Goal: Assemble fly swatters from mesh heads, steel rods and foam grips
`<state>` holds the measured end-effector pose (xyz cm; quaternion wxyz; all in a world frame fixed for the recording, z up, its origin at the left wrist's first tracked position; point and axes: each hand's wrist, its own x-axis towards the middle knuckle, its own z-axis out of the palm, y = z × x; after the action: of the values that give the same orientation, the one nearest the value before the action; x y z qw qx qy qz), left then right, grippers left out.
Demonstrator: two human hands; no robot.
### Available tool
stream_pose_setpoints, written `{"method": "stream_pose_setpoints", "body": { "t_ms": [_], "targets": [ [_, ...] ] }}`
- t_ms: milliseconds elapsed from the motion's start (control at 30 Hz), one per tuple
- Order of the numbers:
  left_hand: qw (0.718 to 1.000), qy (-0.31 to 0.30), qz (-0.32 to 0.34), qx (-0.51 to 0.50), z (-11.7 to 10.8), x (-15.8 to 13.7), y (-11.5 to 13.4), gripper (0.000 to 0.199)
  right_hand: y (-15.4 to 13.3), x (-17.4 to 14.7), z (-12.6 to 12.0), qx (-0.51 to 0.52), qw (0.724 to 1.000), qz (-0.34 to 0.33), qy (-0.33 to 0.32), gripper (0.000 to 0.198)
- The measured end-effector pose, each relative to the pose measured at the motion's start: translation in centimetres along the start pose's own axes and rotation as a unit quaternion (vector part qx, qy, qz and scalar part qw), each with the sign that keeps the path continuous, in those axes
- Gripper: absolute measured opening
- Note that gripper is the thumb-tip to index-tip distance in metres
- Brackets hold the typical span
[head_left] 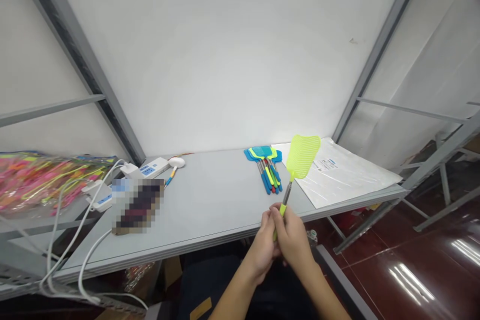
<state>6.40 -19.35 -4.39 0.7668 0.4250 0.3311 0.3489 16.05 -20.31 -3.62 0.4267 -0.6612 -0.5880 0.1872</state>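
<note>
This seems to be a workshop or packing room: ahead of the right hand point(292, 235), a plain counter point(217, 185) framed by steel uprights point(378, 50) bears bundled fly swatters point(268, 172); far left of the left hand point(262, 250) lies bagged bright plastic stock point(41, 180); rightward, metal racking point(438, 156) stands on glossy dark-red flooring point(431, 260).

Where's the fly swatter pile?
In the head view, the pile lies right of centre on the table, by the left edge of the white sheet, left of the held swatter.

swatter bunch point(267, 171) on table point(210, 192), left of bag point(339, 172)
</note>
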Motion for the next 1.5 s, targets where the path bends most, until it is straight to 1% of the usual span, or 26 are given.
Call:
{"method": "stream_pose_setpoints", "body": {
  "t_ms": [67,100,133,200,267,367,433,533,600,667,733,833,1067,1167,1333,1500],
  "targets": [
    [0.996,0.013,0.058,0.059,-0.5,0.2,-0.2,0.054,0.2,1.6,-0.9,-0.057,0.998,0.017,0.004,0.052],
    [0.988,0.033,0.099,0.113,-0.8,0.2,-0.3,0.050,0.2,2.6,-1.3,-0.084,0.996,0.027,0.013,0.053],
    [0.973,0.060,0.141,0.175,-1.2,0.3,-0.2,0.046,0.1,3.9,-1.6,-0.098,0.994,0.032,0.021,0.053],
    [0.928,0.124,0.211,0.280,-2.3,0.3,0.2,0.035,-0.2,6.7,-2.0,-0.127,0.990,0.043,0.031,0.050],
    [0.891,0.174,0.255,0.333,-3.6,0.3,1.1,0.028,-0.6,9.9,-1.9,-0.161,0.985,0.050,0.025,0.045],
    [0.856,0.230,0.290,0.362,-6.2,0.1,2.8,0.022,-1.1,14.3,-1.2,-0.208,0.977,0.056,-0.005,0.038],
    [0.830,0.269,0.301,0.385,-8.2,0.0,3.7,0.020,-1.4,16.5,-0.7,-0.234,0.970,0.059,-0.021,0.034],
    [0.800,0.319,0.294,0.415,-11.1,-0.1,4.3,0.020,-1.5,18.5,-0.1,-0.266,0.961,0.061,-0.038,0.032],
    [0.787,0.340,0.282,0.431,-12.6,-0.1,4.4,0.020,-1.3,19.2,0.2,-0.283,0.956,0.061,-0.048,0.034],
    [0.780,0.346,0.273,0.445,-13.5,0.0,4.4,0.020,-1.0,19.7,0.6,-0.297,0.951,0.060,-0.059,0.035],
    [0.777,0.341,0.268,0.456,-13.8,0.1,4.4,0.019,-0.6,20.2,1.1,-0.308,0.947,0.058,-0.069,0.035],
    [0.777,0.333,0.261,0.467,-13.7,0.2,4.4,0.018,-0.1,20.7,1.8,-0.323,0.942,0.053,-0.080,0.034],
    [0.775,0.339,0.252,0.470,-13.7,0.2,4.4,0.018,0.6,21.2,2.9,-0.353,0.931,0.042,-0.085,0.033],
    [0.779,0.331,0.243,0.473,-13.8,0.2,4.3,0.018,0.6,21.2,3.1,-0.358,0.930,0.038,-0.077,0.026],
    [0.779,0.328,0.236,0.480,-13.9,0.3,4.1,0.018,0.8,21.3,3.4,-0.352,0.932,0.034,-0.074,0.027],
    [0.775,0.325,0.232,0.491,-13.9,0.4,4.0,0.017,1.3,21.5,3.3,-0.346,0.934,0.045,-0.076,0.029]
  ]
}}
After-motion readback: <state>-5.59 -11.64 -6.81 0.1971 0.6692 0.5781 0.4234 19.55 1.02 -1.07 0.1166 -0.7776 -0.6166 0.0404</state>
